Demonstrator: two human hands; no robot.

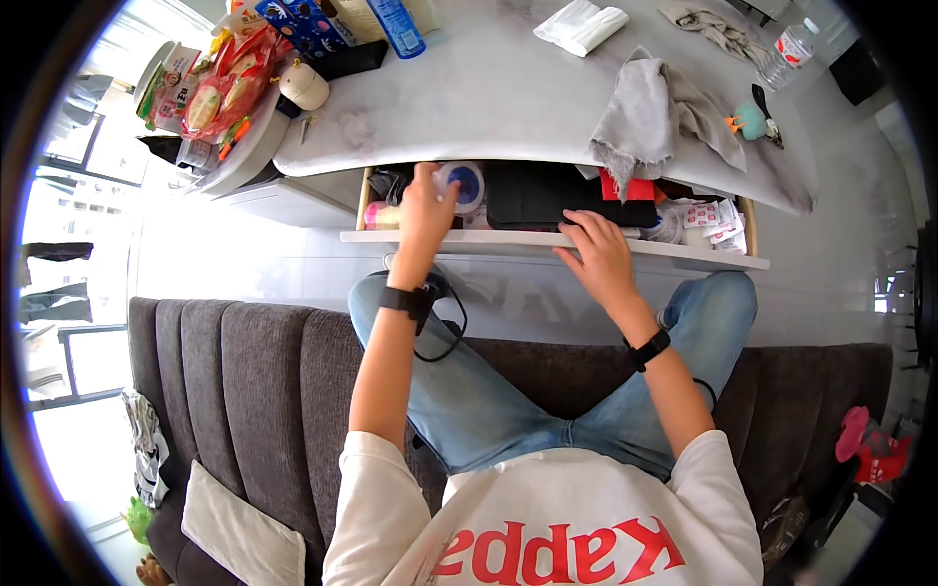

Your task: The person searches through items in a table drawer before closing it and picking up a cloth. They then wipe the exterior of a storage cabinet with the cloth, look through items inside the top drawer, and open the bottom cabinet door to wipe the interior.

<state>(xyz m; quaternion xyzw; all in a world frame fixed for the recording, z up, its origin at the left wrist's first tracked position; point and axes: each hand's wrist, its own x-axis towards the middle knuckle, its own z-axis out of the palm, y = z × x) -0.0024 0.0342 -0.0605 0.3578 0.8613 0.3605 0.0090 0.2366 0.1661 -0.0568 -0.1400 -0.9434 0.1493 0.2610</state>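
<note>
Left hand (428, 210), partly curled, touched a blue-and-white roll (467, 186) in the left part of the open drawer (508, 237), its grip unclear. Right hand (601, 256), loosely open, rested at the near edge of a black case (532, 195).

The open drawer (703, 258) jutted from beneath the tabletop (440, 107); inside, what looked like a tape roll (470, 188) lay left of a flat case (526, 197), with packets (725, 221) toward the right end. On the tabletop, a cloth (635, 112) lay left of a bottle (788, 57).
</note>
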